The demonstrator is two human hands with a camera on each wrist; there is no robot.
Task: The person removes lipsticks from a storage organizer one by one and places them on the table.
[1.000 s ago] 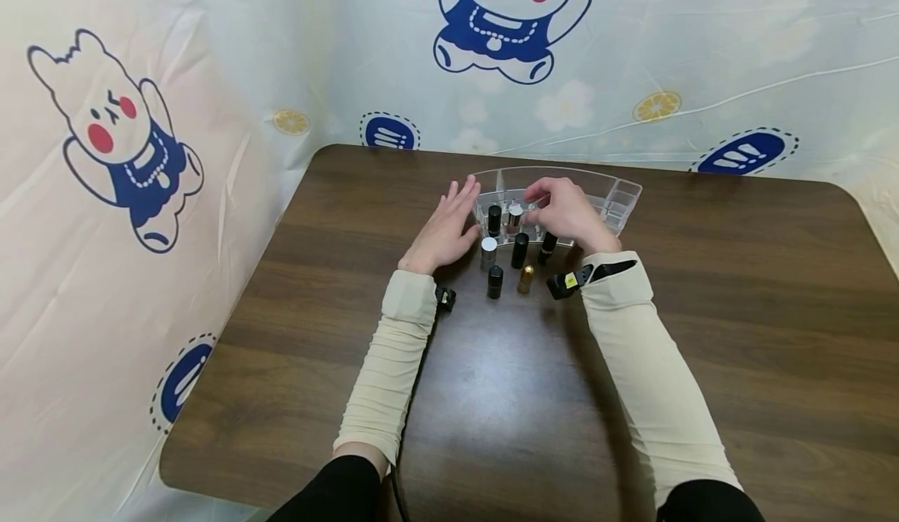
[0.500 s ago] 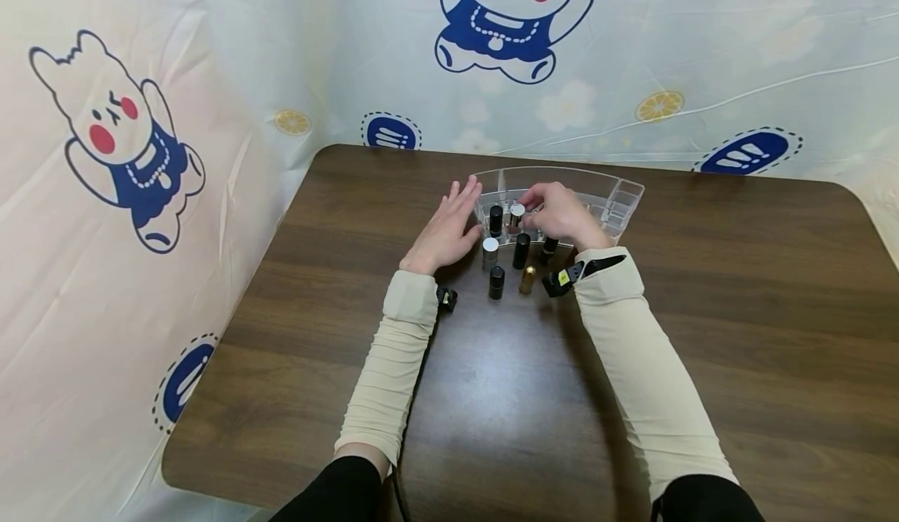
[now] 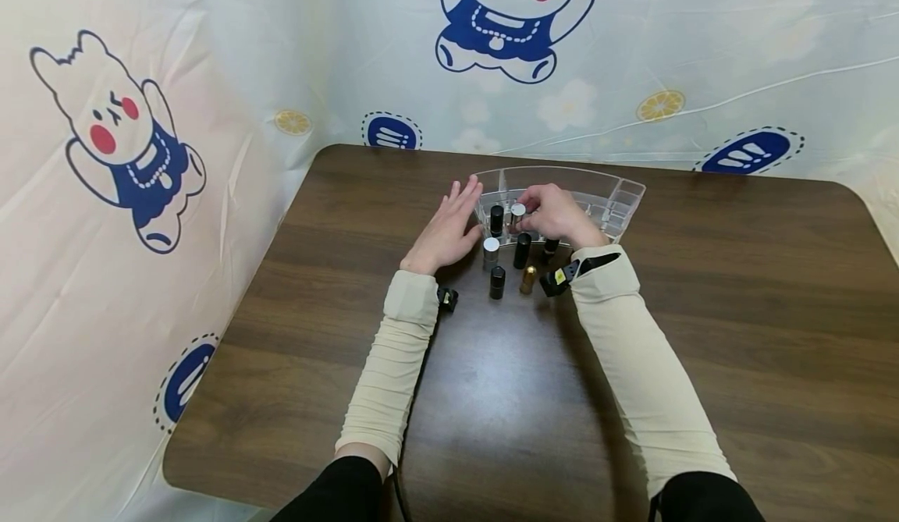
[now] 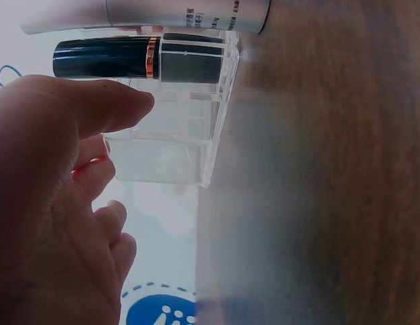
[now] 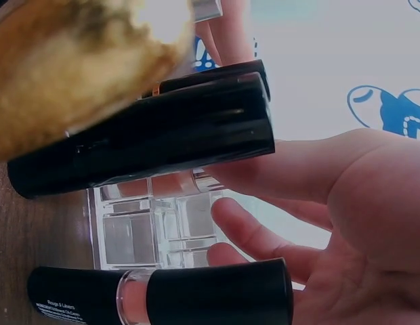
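Note:
A clear fan-shaped organizer (image 3: 634,198) stands near the table's back edge. My left hand (image 3: 444,229) lies at its left side, fingers extended and thumb spread. In the organizer's front left slots stand a black lipstick (image 3: 496,220) and a silver-capped lipstick (image 3: 518,211). My right hand (image 3: 557,214) reaches over the organizer and pinches the silver-capped lipstick, thumb in front and index finger behind. The right wrist view shows the thumb (image 5: 250,172) at the cap, while a black tube (image 5: 176,135) hides part of the grip. The other right fingers are loosely curled.
Before the organizer stand a silver tube (image 3: 491,255), a black tube (image 3: 522,250), a pink-banded black tube (image 5: 223,294), a short black tube (image 3: 497,283) and a gold tube (image 3: 528,281). A patterned sheet (image 3: 379,54) hangs behind the brown table (image 3: 737,311).
My right hand has shifted slightly left, bringing its fingertips around the silver-capped lipstick. The left hand and the standing tubes keep their places.

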